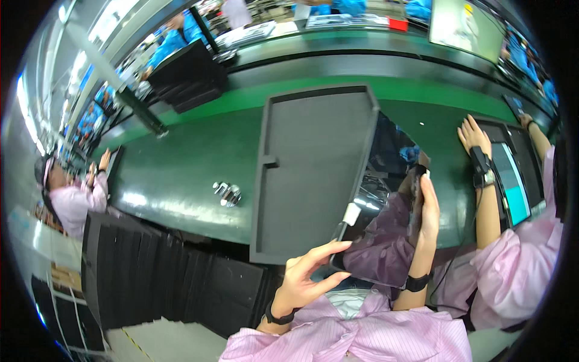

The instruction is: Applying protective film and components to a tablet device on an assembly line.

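A glossy dark display panel (pixel 386 223) is tilted in front of my chest and mirrors the pink sleeves and the room. My left hand (pixel 304 274) grips its lower left edge, with thumb and fingers around the corner. A small white piece (pixel 351 214) shows at the panel's left edge; I cannot tell if it is a finger cover or a tab. My right hand (pixel 429 208) supports the panel's right edge, fingers pointing up along it and partly hidden behind. Beside the panel lies a dark grey shallow tray (pixel 313 157), overlapped by the panel's left edge.
A small shiny metal object (pixel 227 193) lies on the green table (pixel 181 163) left of the tray. Stacked black trays (pixel 163 271) stand at lower left. At right, a co-worker's arm (pixel 485 199) reaches beside a lit screen (pixel 511 181). Another person (pixel 75 196) sits far left.
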Motion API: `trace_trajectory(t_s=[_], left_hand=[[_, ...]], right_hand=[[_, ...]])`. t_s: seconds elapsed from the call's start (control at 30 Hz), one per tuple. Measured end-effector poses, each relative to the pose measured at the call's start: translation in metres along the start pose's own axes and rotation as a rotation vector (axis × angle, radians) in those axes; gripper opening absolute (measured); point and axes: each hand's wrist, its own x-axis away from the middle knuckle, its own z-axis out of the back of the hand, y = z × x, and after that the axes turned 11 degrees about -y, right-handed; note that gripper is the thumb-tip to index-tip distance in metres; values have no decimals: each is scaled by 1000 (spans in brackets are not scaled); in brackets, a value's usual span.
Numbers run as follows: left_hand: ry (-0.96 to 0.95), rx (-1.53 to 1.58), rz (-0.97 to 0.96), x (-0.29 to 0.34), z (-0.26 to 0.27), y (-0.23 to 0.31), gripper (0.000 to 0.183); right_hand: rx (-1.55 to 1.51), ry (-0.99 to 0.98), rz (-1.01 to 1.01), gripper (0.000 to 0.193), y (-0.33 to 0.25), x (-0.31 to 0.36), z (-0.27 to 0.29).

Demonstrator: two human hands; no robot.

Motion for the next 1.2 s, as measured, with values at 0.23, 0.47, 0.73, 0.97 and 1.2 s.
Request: trace_trajectory(t_s=[0.23, 0.47, 0.73, 0.97, 1.2], left_hand=[[-91, 17, -39, -19, 4, 22, 53], [-138, 102, -13, -16, -1, 26, 47], [-84, 282, 12, -12, -2, 19, 50], [-83, 613, 121, -2, 15, 32, 79], [-273, 428, 211, 12, 31, 54, 84]], right_hand=[[-56, -49, 37, 43, -1, -10, 17], [-104, -43, 4, 44, -7, -5, 11], [-120, -35, 46, 45, -9, 3, 1], [116, -29, 188, 47, -34, 4, 8], [256, -96, 250, 37, -101, 42, -7]])
